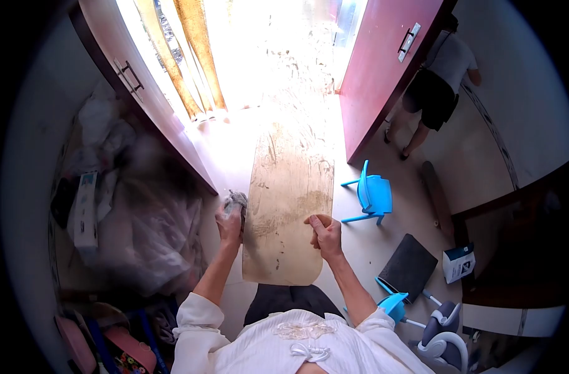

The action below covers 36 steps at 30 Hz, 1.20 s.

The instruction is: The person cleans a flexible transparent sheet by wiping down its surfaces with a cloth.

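A long wooden board (pixel 284 243), stained with dark smudges and rounded at its near end, stretches away from my body toward the bright doorway. My left hand (pixel 229 222) is at the board's left edge, closed round a crumpled grey rag (pixel 237 199). Over the right part of the board is my right hand (pixel 326 236), its fingers curled in and thumb pressed against them. Whether anything small sits between those fingers is hidden.
Pink doors (pixel 384 68) stand open on both sides. To the right are a blue child's chair (pixel 377 193), a dark flat panel (pixel 409 265) and a box (pixel 459 263). Plastic sheeting (pixel 150 230) is heaped left. Another person (pixel 440 78) stands behind the right door.
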### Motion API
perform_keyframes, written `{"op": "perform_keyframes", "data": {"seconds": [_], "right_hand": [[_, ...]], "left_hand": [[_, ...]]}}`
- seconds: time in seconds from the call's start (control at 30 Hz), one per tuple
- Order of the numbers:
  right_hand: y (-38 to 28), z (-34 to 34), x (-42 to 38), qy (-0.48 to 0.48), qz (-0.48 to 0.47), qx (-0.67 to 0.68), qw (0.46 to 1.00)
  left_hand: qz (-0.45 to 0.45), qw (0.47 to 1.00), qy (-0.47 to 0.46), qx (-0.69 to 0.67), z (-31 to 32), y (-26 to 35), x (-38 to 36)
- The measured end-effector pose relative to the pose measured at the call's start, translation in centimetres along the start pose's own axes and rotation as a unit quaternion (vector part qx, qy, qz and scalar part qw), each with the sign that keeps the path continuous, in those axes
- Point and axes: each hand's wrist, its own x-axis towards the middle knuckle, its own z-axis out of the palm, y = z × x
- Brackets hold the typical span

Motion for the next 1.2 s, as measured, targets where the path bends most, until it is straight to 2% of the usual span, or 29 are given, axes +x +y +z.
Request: {"op": "perform_keyframes", "data": {"seconds": [0.03,0.07,0.1,0.13,0.17,0.23,0.27,0.3,0.33,0.37,0.4,0.47,0.5,0.57,0.63,0.7,0.77,0.8,0.83,0.87,0.9,0.97,1.0,1.03,1.1,1.13,1.2], "right_hand": [[0.1,-0.4,-0.2,-0.001,-0.001,-0.002,1.0],[0.2,-0.9,-0.4,0.007,-0.01,-0.013,1.0],[0.3,-1.3,-0.7,0.016,-0.017,-0.025,0.999],[0.7,-1.8,-0.8,0.005,-0.011,-0.024,1.0],[0.9,-1.9,-1.1,0.008,-0.008,-0.025,1.0],[1.1,-1.7,-1.1,0.009,-0.013,0.025,1.0],[1.5,-2.2,-1.5,-0.005,-0.008,0.026,1.0],[1.3,-2.4,-2.3,0.02,0.0,0.009,1.0],[1.1,-3.4,-3.0,0.004,0.01,0.014,1.0],[0.6,-4.4,-3.5,-0.008,0.018,0.02,1.0],[-0.7,-4.6,-4.2,-0.013,0.018,0.006,1.0],[-1.3,-5.1,-4.2,-0.004,0.017,0.024,1.0],[-1.4,-5.7,-4.1,-0.001,0.015,0.041,0.999],[-1.4,-7.2,-4.2,0.007,0.027,0.067,0.997],[-0.7,-8.9,-4.4,0.026,0.036,0.111,0.993],[1.1,-10.1,-5.3,0.084,0.048,0.103,0.99],[-0.8,-10.1,-5.2,0.076,0.022,0.062,0.995],[-1.5,-10.0,-5.4,0.062,0.017,0.065,0.996],[-1.7,-10.0,-5.3,0.065,0.013,0.065,0.996],[-1.7,-10.0,-5.6,0.05,0.013,0.075,0.996],[-1.7,-10.0,-6.1,0.036,0.015,0.083,0.996],[-2.1,-10.4,-6.2,0.029,0.01,0.08,0.996],[-2.0,-10.8,-6.2,0.042,0.012,0.103,0.994],[-1.8,-11.1,-5.9,0.055,0.013,0.129,0.99],[-1.1,-12.4,-6.3,0.067,0.021,0.125,0.99],[-0.6,-12.7,-6.5,0.057,0.024,0.119,0.991],[-0.2,-13.2,-7.5,0.05,0.034,0.109,0.992]], "left_hand": [[0.001,1.0,0.0,-0.002,0.3,1.5,-0.3],[0.136,0.984,0.024,0.11,0.7,2.7,-0.6],[0.265,0.938,0.046,0.218,0.9,4.2,-1.0],[0.38,0.88,0.009,0.284,2.5,6.9,-2.5],[0.432,0.842,-0.066,0.316,4.1,7.5,-3.3],[0.461,0.784,-0.207,0.361,7.8,6.9,-4.9],[0.51,0.728,-0.284,0.36,9.8,6.0,-5.0],[0.54,0.7,-0.302,0.357,11.9,4.7,-4.5],[0.552,0.691,-0.298,0.359,14.3,4.4,-3.4],[0.546,0.711,-0.266,0.354,17.1,4.0,-1.7],[0.503,0.73,-0.246,0.391,19.3,5.0,0.2],[0.525,0.75,-0.156,0.372,22.9,5.8,3.9],[0.525,0.743,-0.144,0.39,23.9,5.6,4.5],[0.52,0.727,-0.242,0.378,24.0,3.3,2.3],[0.54,0.654,-0.388,0.361,21.9,1.8,-3.2],[0.597,0.633,-0.396,0.294,20.9,1.9,-5.1],[0.643,0.601,-0.345,0.325,23.1,1.9,-3.6],[0.646,0.611,-0.299,0.345,24.6,2.5,-2.0],[0.611,0.648,-0.251,0.379,26.1,3.2,-0.2],[0.598,0.691,-0.201,0.353,27.5,3.9,1.6],[0.596,0.7,-0.155,0.361,27.9,5.1,2.5],[0.537,0.733,-0.145,0.392,28.4,4.9,1.0],[0.526,0.729,-0.213,0.383,27.8,3.8,-0.8],[0.515,0.719,-0.28,0.373,26.7,2.5,-3.1],[0.589,0.672,-0.318,0.317,23.9,1.3,-6.9],[0.59,0.672,-0.316,0.317,23.8,1.6,-6.7],[0.663,0.584,-0.335,0.328,23.5,2.1,-6.0]]}}
